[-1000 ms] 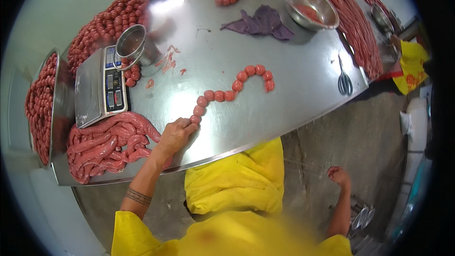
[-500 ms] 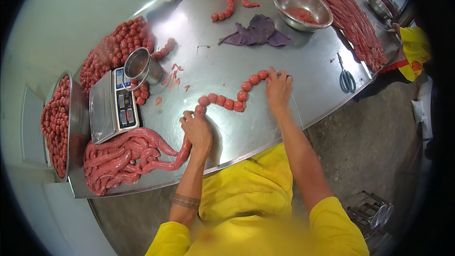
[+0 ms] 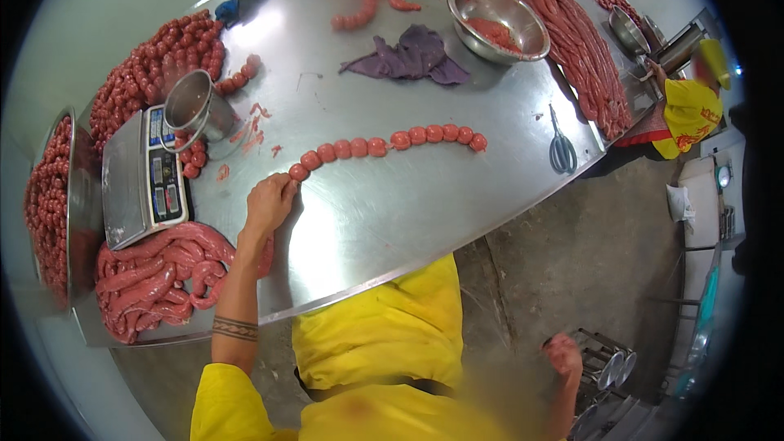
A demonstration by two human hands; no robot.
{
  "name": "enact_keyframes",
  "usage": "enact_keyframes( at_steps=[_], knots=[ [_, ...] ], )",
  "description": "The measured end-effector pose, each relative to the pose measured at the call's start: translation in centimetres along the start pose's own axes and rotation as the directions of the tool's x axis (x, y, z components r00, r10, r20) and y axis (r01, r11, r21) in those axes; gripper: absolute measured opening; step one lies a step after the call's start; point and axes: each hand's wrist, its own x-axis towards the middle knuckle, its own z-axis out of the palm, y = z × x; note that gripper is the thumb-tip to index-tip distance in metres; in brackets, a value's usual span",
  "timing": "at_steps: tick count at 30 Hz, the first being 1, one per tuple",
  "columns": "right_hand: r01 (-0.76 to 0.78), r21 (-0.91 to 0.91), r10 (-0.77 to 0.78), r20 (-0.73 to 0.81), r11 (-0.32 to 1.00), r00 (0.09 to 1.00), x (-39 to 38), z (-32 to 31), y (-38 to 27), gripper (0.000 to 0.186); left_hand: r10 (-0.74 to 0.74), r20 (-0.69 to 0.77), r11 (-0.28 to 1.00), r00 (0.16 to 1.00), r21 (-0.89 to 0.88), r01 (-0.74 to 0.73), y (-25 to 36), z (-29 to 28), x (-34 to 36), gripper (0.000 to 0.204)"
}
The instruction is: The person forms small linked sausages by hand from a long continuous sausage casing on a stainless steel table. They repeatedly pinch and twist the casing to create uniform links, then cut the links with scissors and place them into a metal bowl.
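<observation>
A chain of short round pink sausage links (image 3: 359,147) lies in a shallow curve across the steel table. My left hand (image 3: 271,200) is closed around the casing at its left end, just past the last round link. Behind that wrist, a smooth unlinked length of sausage joins the coiled pile of long sausage (image 3: 155,278) at the table's near left. Off the table's near edge, low over the floor, is my right hand (image 3: 563,354); its fingers look curled but are smeared, and whether they hold anything is unclear.
A scale (image 3: 131,180) with a metal pail (image 3: 192,106) stands left, beside heaped links (image 3: 155,73) and a full tub (image 3: 82,204). Scissors (image 3: 561,147), a purple cloth (image 3: 412,55) and a steel bowl (image 3: 510,49) lie farther right. Another person's yellow sleeve (image 3: 690,110) shows at right.
My right hand has let go of the chain's right end and drawn back off the table. The zigzag chain now lies in a smooth curve. The whole view has shifted.
</observation>
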Motion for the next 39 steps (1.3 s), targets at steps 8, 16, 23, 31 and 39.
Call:
enact_keyframes(
  at_steps=[8,16,23,31,39],
  knots=[
    [0.329,0.004,-0.295,-0.433,0.944,0.852,28.9,5.7,-11.3,0.077,-0.003,0.043,1.000,0.999,-0.007,0.003,1.6,0.6,-3.6,0.030],
    [0.028,-0.853,-0.120,0.106,-0.521,0.987,49.3,42.0,-6.6,0.026,0.026,-0.206,0.986,0.978,-0.154,-0.059,2.7,2.1,-6.0,0.020],
    [0.725,-0.681,-0.077,0.732,-0.104,0.677,31.5,44.6,5.1,0.109,-0.071,-0.176,0.966,0.982,-0.256,0.024,1.2,2.6,-4.9,0.025],
    [-0.481,-0.877,0.062,-0.480,-0.002,0.875,5.5,5.3,-6.0,0.022,0.028,-0.136,0.999,0.990,0.045,-0.022,0.8,3.1,-3.8,0.024],
    [0.563,0.393,-0.149,-0.710,0.727,0.688,4.1,-4.0,-0.5,0.054,0.144,-0.033,0.988,0.989,-0.045,-0.146,0.8,1.5,-4.7,0.011]
  ],
)
